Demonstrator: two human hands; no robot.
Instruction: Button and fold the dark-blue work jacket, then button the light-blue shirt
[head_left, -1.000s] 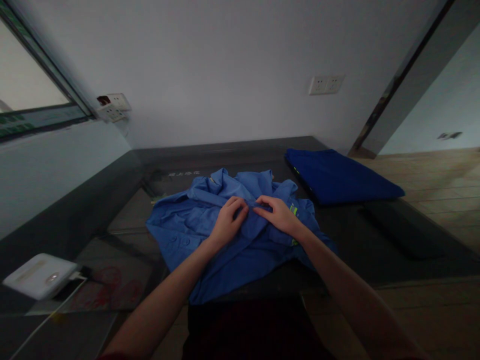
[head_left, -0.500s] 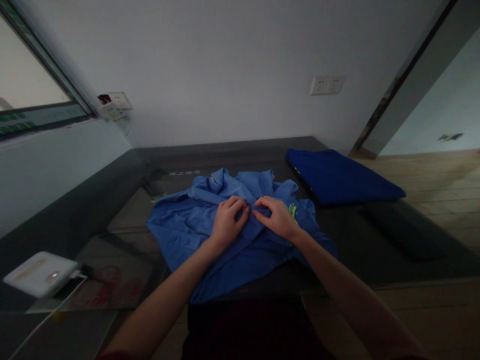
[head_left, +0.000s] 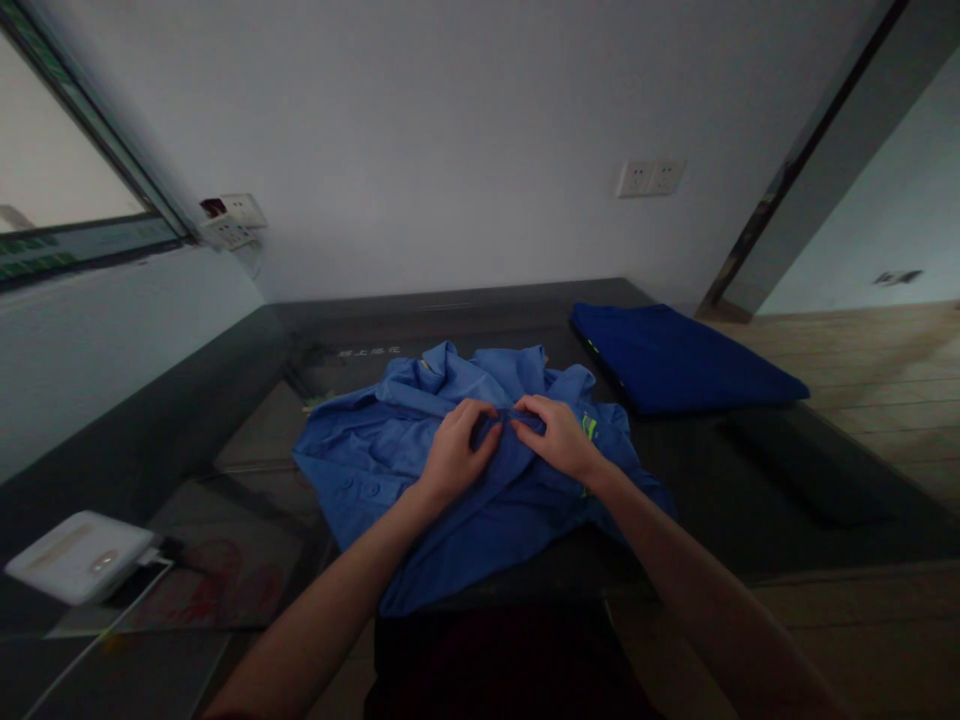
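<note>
A crumpled blue work shirt (head_left: 480,540) lies on the dark table in front of me, its collar toward the wall. Buttons show on a cuff at its left, and a yellow-green mark is on its right side. At the middle of the shirt, my left hand (head_left: 459,445) pinches the fabric between thumb and fingers. Close beside it, my right hand (head_left: 559,435) pinches the same part from the right. The fingertips of both hands almost meet. Any small thing between them, such as a button, is too small to make out.
A folded dark blue cloth item (head_left: 682,360) lies at the table's back right. On the left stands a white box-shaped device (head_left: 82,555) with a white cable (head_left: 97,640). The dark tabletop (head_left: 720,530) ends at a wall with sockets (head_left: 649,178).
The hands stay at the middle of the shirt, their fingertips slightly closer together. The view has tilted a little; the shirt lies as before.
</note>
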